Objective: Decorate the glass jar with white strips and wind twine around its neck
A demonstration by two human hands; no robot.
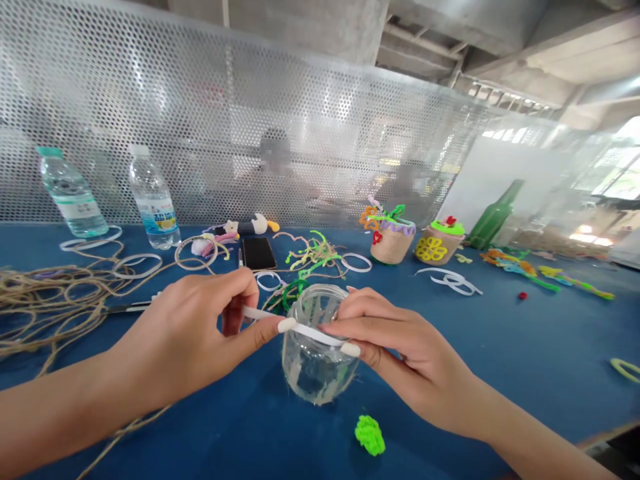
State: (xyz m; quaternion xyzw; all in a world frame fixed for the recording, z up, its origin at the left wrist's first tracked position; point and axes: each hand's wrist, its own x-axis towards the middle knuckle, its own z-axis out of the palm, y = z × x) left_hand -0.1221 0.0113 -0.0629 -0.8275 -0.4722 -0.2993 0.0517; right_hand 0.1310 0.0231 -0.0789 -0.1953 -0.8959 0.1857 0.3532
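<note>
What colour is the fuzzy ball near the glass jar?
The fuzzy ball is lime green; it shows best in the head view.

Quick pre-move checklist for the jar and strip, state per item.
Left hand pinching white strip: ok.
Right hand gripping clear glass jar: ok.
Strip held across the jar near its rim: ok.
Strip stuck to the glass: cannot tell.
Jar free of loose fibres: not ok, some cling near its base.
Green pipe-cleaner tuft apart from the jar: ok.

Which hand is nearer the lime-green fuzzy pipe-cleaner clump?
Right hand, close to but apart from the lime-green fuzzy pipe-cleaner clump; left hand farther, beyond the clear jar.
</note>
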